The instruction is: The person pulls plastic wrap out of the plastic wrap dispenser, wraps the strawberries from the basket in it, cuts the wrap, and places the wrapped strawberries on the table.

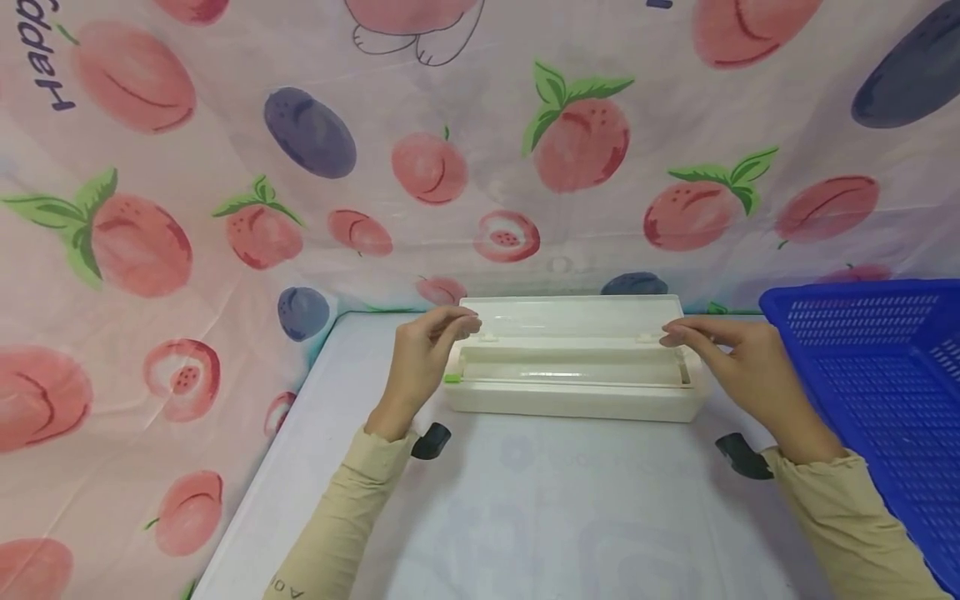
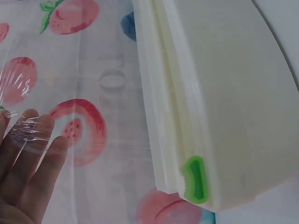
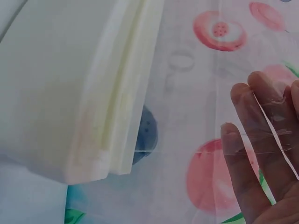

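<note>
A white cling film dispenser (image 1: 570, 403) stands on the table with its lid (image 1: 577, 315) raised and a roll (image 1: 570, 367) lying inside. A small green slider (image 2: 196, 179) sits at its left end. At the left corner, my left hand (image 1: 422, 360) pinches the edge of a clear sheet of cling film (image 2: 21, 84) between thumb and fingers. My right hand (image 1: 753, 367) pinches the film's other corner near the dispenser's right end. The film stretches between both hands above the box and is hard to see in the head view. In both wrist views it crosses the fingers.
A blue plastic basket (image 1: 862, 367) stands at the right, close to the right forearm. A fruit-printed cloth (image 1: 480, 100) hangs behind and to the left of the white table (image 1: 555, 517). Dark wrist camera mounts (image 1: 742, 457) stick out inward from the sleeves.
</note>
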A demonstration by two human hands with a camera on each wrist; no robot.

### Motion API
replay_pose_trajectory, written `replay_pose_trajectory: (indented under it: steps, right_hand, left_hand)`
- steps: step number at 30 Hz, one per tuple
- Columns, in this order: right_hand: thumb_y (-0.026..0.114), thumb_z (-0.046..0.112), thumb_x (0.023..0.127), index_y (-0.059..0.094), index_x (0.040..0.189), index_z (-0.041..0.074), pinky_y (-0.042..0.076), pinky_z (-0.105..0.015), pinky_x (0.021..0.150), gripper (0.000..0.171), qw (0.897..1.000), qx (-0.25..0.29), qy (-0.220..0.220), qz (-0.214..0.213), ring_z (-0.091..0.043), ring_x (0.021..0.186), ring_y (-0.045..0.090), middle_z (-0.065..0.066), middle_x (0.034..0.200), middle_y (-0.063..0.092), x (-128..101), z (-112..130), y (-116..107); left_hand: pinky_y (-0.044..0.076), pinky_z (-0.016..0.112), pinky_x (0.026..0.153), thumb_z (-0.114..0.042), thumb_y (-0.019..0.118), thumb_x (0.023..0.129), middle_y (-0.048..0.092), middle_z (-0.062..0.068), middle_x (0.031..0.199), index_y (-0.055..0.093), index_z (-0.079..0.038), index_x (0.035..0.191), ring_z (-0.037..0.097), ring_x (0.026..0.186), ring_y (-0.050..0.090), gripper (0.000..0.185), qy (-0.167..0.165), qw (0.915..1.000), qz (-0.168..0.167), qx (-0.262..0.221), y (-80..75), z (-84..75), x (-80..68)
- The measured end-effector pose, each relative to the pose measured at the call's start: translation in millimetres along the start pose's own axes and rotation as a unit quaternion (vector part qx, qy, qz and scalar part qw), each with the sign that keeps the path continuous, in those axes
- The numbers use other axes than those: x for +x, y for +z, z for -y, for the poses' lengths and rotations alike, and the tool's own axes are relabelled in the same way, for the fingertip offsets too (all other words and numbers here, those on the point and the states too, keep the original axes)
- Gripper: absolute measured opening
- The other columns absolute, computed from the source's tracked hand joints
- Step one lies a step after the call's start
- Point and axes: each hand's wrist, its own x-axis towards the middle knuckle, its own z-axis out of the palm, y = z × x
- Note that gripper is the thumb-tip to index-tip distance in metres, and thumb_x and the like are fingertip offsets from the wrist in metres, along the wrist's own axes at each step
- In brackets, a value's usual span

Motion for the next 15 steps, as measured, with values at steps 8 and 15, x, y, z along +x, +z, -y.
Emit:
replay_pose_trajectory:
  steps: [8,15]
  right_hand:
    - [0.074,0.003,0.088,0.079,0.092,0.012,0.042,-0.006,0.075,0.011,0.999,0.032,0.036,-0.015,0.011,0.087,0.062,0.006,0.078,0.075,2.7,8.3,-4.8]
    - [0.072,0.001,0.089,0.077,0.092,0.009,0.044,-0.004,0.081,0.010,0.997,0.052,0.052,-0.001,0.008,0.079,0.066,0.001,0.074,0.074,3.9,16.7,-6.5]
  left_hand:
    - [0.060,0.029,0.075,-0.008,0.064,0.096,0.075,0.014,0.088,0.071,0.002,0.099,0.024,0.079,0.073,0.013,-0.003,0.9989,-0.005,-0.046,-4.9,-4.5,2.1]
    - [0.061,0.030,0.071,-0.009,0.064,0.096,0.074,0.014,0.086,0.071,0.001,0.100,0.023,0.075,0.073,0.013,-0.002,0.9981,-0.012,-0.060,-9.8,-8.5,0.0]
